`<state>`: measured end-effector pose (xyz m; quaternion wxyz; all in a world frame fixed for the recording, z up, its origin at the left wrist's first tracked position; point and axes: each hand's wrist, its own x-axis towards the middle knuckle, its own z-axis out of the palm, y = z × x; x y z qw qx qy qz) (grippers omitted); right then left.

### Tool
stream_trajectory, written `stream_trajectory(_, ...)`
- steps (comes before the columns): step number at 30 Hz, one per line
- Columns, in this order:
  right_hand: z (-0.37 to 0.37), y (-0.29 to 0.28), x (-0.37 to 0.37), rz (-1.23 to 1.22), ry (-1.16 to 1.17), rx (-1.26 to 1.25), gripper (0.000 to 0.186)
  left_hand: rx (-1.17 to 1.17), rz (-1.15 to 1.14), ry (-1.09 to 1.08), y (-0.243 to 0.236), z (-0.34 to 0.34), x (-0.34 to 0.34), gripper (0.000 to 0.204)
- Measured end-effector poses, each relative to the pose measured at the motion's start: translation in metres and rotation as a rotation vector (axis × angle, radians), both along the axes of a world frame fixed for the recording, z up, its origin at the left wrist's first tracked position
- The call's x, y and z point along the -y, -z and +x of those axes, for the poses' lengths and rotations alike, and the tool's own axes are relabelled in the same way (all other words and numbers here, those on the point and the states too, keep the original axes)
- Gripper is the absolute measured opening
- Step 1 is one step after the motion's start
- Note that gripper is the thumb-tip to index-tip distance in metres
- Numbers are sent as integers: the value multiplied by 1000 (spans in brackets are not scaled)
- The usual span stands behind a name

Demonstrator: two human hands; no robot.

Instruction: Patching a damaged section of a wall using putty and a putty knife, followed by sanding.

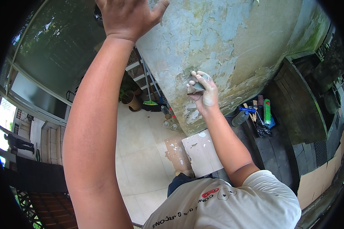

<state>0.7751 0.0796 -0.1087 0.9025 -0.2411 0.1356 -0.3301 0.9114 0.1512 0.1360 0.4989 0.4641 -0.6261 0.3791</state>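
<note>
Peeling, weathered blue-grey plaster wall [233,42]: right hand [203,93], fingers clenched on a small grey metal scraper blade [195,87], presses it against the wall mid-scrape. Left hand [128,15], fingers spread, braces higher up. Next stroke needs firm, flat pressure.

The wall [225,42] under the right hand [204,91] is rough, matt plaster with flaking paint. The scraper [195,88] it grips looks like dull metal. Below, the floor tiles [141,152] are smooth and slightly glossy.

Soft daylight, I see it strongest at nine o'clock, blown out there. Wall [233,42] evenly lit, shadows faint. Black fisheye rim; edges bend. Focus sharp centrally.
</note>
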Motion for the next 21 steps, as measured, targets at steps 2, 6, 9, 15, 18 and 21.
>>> stream_trajectory(2, 0, 1, 0, 23, -8, 27, 26, 5, -5, -5, 0, 1, 0, 58)
stream_trajectory(6, -1, -4, 0, 100, -54, 66, 23, 15, -36, 7, 0, 1, 2, 58)
stream_trajectory(9, 3, 0, 4, 136, -70, 100, 19, 261, -41, -478, -2, -3, -5, 58)
stream_trajectory(15, 6, -3, 0, 138, -69, 151, 16, 30, -52, -3, 0, 1, 3, 58)
stream_trajectory(18, 6, -9, -4, 73, -30, 78, 17, 33, -50, -20, 0, 1, 2, 57)
stream_trajectory(21, 2, 14, 2, -148, -22, -210, 19, 303, -80, -467, -1, 1, -7, 57)
